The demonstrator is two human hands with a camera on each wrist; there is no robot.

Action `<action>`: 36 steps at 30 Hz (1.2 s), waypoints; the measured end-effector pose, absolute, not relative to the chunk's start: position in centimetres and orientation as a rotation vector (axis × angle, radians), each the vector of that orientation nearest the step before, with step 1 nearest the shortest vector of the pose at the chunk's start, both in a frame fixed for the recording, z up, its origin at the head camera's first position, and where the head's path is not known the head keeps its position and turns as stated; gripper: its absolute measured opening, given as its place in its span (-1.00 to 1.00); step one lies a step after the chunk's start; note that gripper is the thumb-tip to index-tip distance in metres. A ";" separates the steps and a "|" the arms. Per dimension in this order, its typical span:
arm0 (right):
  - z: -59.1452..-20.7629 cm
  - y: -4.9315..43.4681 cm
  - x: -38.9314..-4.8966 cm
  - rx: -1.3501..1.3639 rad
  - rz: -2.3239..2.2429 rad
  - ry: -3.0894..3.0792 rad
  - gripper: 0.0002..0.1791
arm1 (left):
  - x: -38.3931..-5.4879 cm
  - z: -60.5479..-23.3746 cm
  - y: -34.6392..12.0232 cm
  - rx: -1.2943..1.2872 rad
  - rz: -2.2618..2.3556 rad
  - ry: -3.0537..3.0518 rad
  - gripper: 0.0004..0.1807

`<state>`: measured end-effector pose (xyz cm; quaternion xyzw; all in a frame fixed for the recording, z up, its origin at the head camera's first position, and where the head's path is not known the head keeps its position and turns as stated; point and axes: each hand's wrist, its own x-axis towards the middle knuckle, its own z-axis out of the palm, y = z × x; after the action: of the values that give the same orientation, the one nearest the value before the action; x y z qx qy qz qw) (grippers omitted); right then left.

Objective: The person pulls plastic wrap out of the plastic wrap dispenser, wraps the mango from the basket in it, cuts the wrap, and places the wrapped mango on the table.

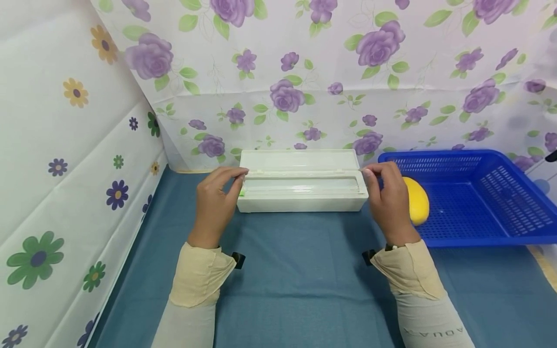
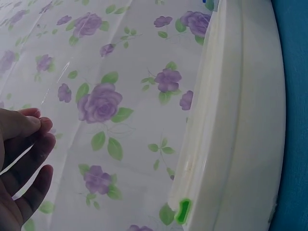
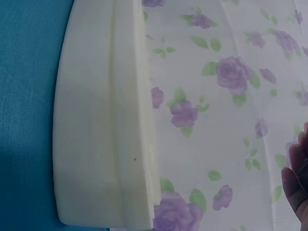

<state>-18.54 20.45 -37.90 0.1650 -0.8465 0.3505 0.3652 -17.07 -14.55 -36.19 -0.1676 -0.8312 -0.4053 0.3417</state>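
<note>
Flowered sheeting (image 1: 285,118) hangs behind a blue cloth (image 1: 300,275), where a long white box (image 1: 302,204) sits between the hands with its lid (image 1: 299,158) raised. Left hand (image 1: 216,205) and right hand (image 1: 389,203) each bring thumb and forefinger together, apparently pinching a strip of clear film (image 2: 60,77) above the box's ends; the right wrist view leaves that hand's pinch out of sight. Such thin film could slip from either pinch, and uneven pulling might tear it or skew it — a slack side would likely fold and cling to itself. Neither hand steadies the box, so a hard tug could drag it. Close by the right hand, the yellow fruit (image 1: 418,203) and blue basket (image 1: 452,208) could be bumped — an outward swing would do it.
</note>
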 end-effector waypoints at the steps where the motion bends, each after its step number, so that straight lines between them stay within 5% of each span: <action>1: -37.8 20.4 -18.5 0.425 0.904 -2.171 -0.81 | -17.1 -36.1 -14.5 -0.440 -1.050 -2.154 -0.82; 36: -35.4 20.3 -16.7 0.412 0.933 -2.035 -0.85 | -14.8 -33.5 -14.3 -0.497 -1.002 -2.073 -0.82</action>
<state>-16.74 20.29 -35.36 0.1644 -0.8116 0.3722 0.4192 -14.85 -14.34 -33.51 -0.1950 -0.8129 -0.3929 0.3831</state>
